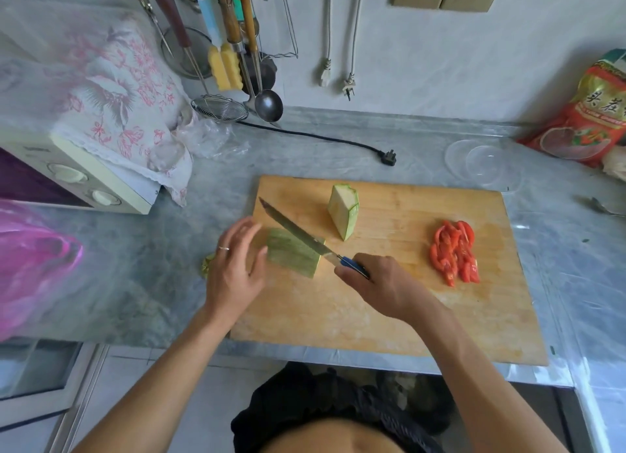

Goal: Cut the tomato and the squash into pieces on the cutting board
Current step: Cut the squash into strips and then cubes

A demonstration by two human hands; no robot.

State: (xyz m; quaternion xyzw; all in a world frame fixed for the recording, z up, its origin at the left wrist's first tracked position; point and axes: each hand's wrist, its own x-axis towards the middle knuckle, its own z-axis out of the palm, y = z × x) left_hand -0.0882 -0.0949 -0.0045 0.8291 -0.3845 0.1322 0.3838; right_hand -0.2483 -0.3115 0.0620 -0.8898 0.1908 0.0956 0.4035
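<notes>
Presently: squash pieces, two — one (294, 257) at the cutting board (389, 310) left edge, touched by the loose-fingered left hand (233, 266); one (343, 211) upright, apart. Knife (298, 232), one, gripped by the right hand (376, 283). Tomato slices (455, 253), one pile; bare board nearside.

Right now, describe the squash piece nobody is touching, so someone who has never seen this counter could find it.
Start at the wooden cutting board on the grey counter. Near its far edge, about midway across, a pale green squash wedge stands alone. Unlike the flat squash piece under the knife, beside the left hand, it stands on end, cut faces showing, and the red tomato slices lie to its right.
</notes>
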